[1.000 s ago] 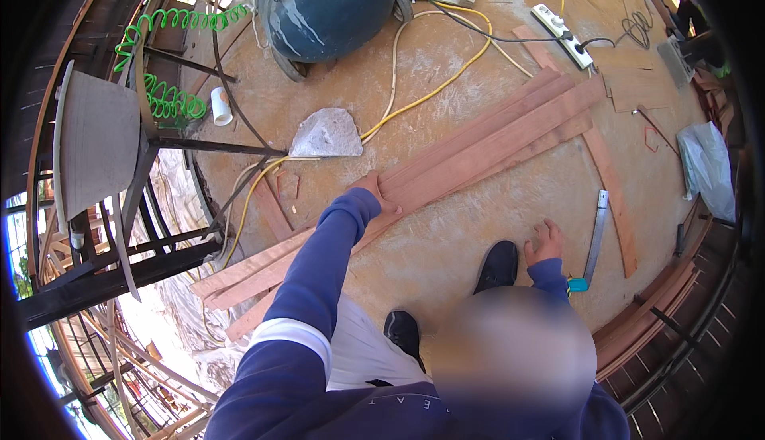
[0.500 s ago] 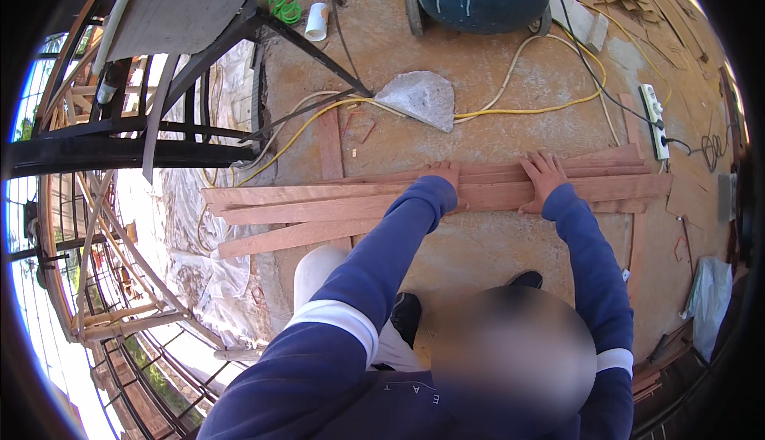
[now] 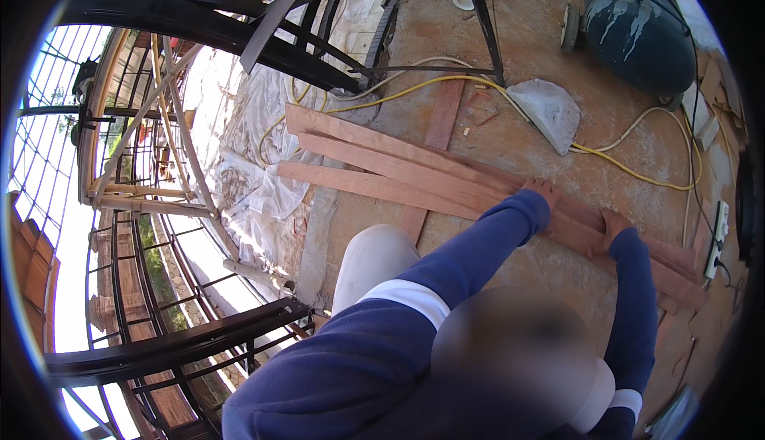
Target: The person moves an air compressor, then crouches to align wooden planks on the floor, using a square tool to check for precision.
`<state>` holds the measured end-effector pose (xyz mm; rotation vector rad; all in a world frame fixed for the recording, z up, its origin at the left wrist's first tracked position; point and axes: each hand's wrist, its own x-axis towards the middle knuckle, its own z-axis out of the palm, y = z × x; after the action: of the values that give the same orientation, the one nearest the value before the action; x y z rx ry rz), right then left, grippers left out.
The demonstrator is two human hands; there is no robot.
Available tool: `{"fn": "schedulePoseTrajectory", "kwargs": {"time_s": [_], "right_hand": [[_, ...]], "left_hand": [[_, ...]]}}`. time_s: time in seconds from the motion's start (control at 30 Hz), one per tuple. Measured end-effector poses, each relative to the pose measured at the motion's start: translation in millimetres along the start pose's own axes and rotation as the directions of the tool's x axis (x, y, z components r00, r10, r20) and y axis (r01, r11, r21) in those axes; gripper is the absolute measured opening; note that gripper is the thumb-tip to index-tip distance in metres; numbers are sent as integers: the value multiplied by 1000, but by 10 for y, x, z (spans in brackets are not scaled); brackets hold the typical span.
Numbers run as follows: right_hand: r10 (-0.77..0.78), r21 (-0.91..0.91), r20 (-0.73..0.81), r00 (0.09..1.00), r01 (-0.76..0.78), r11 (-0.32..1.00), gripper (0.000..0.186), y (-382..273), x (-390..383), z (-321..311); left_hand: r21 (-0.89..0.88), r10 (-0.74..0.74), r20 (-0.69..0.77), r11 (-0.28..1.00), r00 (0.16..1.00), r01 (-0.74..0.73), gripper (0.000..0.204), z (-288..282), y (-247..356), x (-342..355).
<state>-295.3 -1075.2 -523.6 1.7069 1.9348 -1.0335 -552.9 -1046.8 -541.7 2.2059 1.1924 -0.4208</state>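
A loose bundle of long reddish wooden planks [image 3: 446, 171] lies across the floor, its left ends fanned apart. My left hand [image 3: 542, 191] grips the bundle right of its middle, thumb side hidden by the sleeve. Close by, my right hand [image 3: 611, 230] is wrapped over the same planks, fingers on the far edge and thumb on the near one. Under the fanned part, a flat wooden strip [image 3: 445, 113] runs crosswise on the floor.
Beyond the planks lie a pale stone slab [image 3: 550, 112], a yellow cable [image 3: 629, 171] and a dark tank [image 3: 637, 30] on wheels. A white power strip [image 3: 717, 229] is at the right. Black metal framing [image 3: 215, 26] stands at the left, beside plastic sheeting [image 3: 239, 121].
My view has swung toward the left, so the scene appears turned and shifted right. Both hands stay on the planks; my right hand's spread fingers have closed more around them.
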Motion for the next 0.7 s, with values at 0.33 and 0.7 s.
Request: {"fn": "schedulePoseTrajectory", "kwargs": {"time_s": [0.33,0.7], "right_hand": [[-91,-24,-215,972,88,996,105,290,-98,306],[-123,-44,-355,927,115,992,75,140,-380,453]], "left_hand": [[279,-229,389,952,892,123,105,-744,-1853,-558],[145,-199,202,975,959,171,75,-347,-2111,-838]]}}
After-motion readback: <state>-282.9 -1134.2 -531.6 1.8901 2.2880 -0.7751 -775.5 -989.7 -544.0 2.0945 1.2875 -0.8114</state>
